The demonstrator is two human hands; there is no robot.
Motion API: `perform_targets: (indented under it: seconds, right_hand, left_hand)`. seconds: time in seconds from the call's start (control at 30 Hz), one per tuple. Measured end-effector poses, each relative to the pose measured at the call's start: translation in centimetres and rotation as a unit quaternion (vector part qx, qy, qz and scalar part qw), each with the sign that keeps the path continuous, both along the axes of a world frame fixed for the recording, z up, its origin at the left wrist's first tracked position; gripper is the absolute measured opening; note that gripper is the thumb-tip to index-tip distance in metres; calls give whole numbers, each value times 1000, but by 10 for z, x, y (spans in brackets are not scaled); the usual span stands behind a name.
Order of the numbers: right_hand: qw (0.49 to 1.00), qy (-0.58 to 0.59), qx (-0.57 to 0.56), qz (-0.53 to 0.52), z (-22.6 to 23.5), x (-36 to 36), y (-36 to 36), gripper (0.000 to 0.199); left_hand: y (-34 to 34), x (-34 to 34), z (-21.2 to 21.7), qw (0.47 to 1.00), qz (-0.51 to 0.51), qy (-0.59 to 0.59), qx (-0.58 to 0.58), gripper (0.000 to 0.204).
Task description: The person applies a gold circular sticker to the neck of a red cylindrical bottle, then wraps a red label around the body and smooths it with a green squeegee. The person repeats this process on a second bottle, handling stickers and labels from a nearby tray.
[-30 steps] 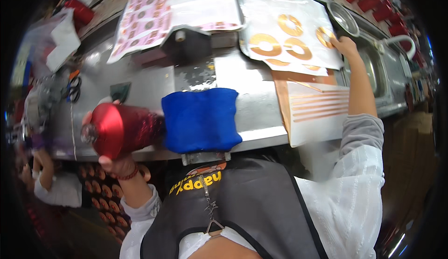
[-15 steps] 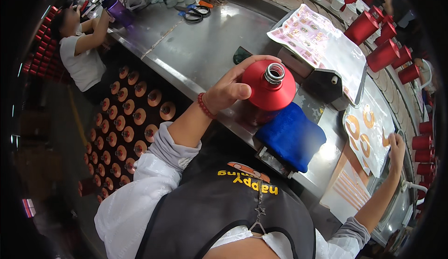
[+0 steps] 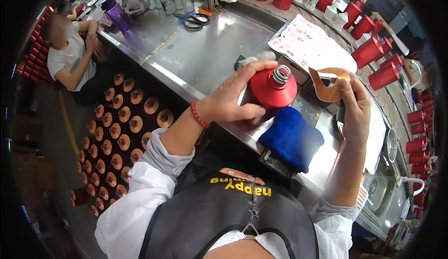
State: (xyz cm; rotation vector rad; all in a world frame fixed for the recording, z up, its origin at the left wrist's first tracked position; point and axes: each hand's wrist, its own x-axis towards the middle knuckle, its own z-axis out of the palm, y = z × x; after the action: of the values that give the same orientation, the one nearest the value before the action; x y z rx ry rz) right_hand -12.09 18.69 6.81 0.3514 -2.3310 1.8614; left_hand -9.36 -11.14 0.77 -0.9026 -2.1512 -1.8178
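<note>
The red bottle point(image 3: 272, 90) is matte-coated metal, round-shouldered, with a bare silvery threaded neck and no cap. It is held above the near edge of the steel counter point(image 3: 200, 56), just over a plump blue cushion point(image 3: 292, 137) of soft, velvety cloth. The left hand point(image 3: 235, 99) has its grip wrapped around the bottle's shoulder and side, fingers pressed on the red surface, with a red bead bracelet point(image 3: 198, 114) at the wrist. The right hand point(image 3: 355, 109) pinches a thin, glossy copper-coloured sticker point(image 3: 330, 83), curved like a ring, between thumb and fingers close beside the bottle's neck.

The counter is brushed metal, dull and scuffed. On it lie a printed paper sheet point(image 3: 311, 46), black-handled scissors point(image 3: 190, 22) and a purple bottle point(image 3: 116, 15). Further red bottles point(image 3: 373, 51) stand in rows along the far edge. Below the counter, crates hold many red bottles point(image 3: 122, 133) seen from above, their open necks in tidy rows. Another person point(image 3: 70, 56) in a white shirt sits to the left.
</note>
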Motion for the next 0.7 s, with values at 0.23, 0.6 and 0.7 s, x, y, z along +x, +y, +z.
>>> perform_targets:
  seconds: [0.23, 0.6, 0.7]
  right_hand:
    - [998, 12, -57, 9, 10, 1, -45, 34]
    - [985, 166, 15, 51, 23, 24, -105, 28]
    - [987, 153, 17, 48, 4, 28, -99, 29]
  left_hand:
    - [28, 16, -21, 949, 245, 179, -90, 92]
    - [30, 22, -14, 969, 227, 93, -38, 81]
    - [17, 21, -9, 988, 69, -49, 132, 65]
